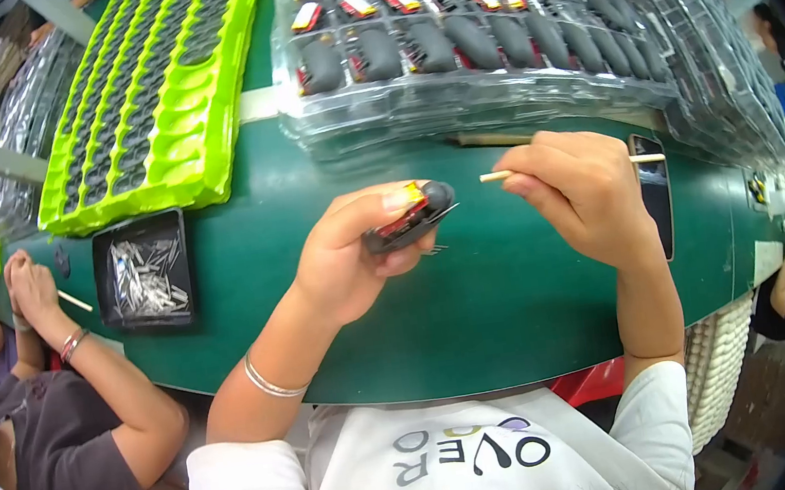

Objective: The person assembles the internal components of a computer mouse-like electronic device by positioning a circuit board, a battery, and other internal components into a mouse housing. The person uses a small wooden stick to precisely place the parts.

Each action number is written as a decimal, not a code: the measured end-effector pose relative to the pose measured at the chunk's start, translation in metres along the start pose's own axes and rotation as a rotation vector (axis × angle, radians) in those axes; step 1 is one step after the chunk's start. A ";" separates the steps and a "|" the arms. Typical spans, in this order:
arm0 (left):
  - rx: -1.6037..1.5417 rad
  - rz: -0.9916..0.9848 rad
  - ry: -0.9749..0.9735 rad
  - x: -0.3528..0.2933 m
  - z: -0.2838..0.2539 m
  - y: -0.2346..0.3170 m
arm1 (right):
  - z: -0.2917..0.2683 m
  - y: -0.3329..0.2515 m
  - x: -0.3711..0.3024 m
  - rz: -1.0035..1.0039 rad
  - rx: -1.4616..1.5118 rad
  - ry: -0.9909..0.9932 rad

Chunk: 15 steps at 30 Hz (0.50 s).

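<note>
Since the casing (pixel 407 230) looks light and stiff, the left hand (pixel 343 259) aptly pinches its opposite sides, the right hand (pixel 581 181) a stick (pixel 495 176).

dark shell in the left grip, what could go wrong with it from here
The left grip pinches the dark shell, apparently clear of the green table, so it could slip and drop.
Thin prongs jut past its edge and might bend if knocked.
The pale stick in the right grip points towards the shell; a careless jab could mark it.
</note>
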<state>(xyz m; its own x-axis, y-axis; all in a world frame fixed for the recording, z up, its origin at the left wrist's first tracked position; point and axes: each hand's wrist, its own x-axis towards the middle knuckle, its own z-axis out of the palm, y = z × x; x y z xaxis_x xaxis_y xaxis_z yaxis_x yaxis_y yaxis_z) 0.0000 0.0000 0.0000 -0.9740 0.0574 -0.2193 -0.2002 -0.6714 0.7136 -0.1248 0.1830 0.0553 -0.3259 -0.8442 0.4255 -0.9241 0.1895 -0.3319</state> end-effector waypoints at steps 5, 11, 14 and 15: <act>0.016 -0.026 -0.009 -0.001 -0.006 0.004 | 0.009 -0.009 0.002 -0.090 -0.128 -0.038; 0.013 -0.058 -0.008 -0.001 -0.005 0.002 | 0.012 -0.009 0.003 -0.110 -0.122 -0.030; 0.012 -0.060 -0.005 0.000 -0.004 0.001 | 0.012 -0.009 0.002 -0.113 -0.117 -0.032; 0.010 -0.061 -0.003 0.000 -0.003 0.001 | 0.012 -0.009 0.002 -0.113 -0.115 -0.034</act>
<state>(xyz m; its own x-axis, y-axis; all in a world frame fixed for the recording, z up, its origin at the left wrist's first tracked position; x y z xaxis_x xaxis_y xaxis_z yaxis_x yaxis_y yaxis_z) 0.0004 -0.0033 -0.0013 -0.9604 0.0999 -0.2602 -0.2598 -0.6590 0.7058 -0.1145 0.1737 0.0494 -0.2136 -0.8794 0.4254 -0.9719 0.1471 -0.1839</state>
